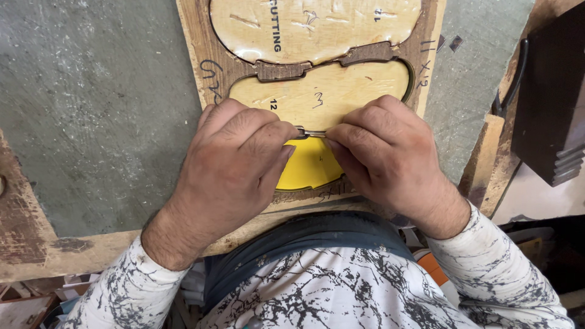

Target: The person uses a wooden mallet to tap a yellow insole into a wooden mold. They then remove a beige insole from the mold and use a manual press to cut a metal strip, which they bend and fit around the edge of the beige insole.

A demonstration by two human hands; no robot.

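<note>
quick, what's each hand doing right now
left hand: closed, pinching a thin metal strip
right hand: closed, pinching the strip's other end

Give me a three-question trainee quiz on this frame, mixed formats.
1. True or false: the left hand and right hand both pinch the small metal piece between them.
2. Multiple choice: the insert in the wooden board cutout nearest the person is A) yellow B) green C) black.
3. Short answer: what surface does the board lie on?

Key
1. True: fingers of both hands meet on it.
2. A: the yellow insert shows between the hands.
3. A grey-green tabletop, scuffed with pale marks.
</note>
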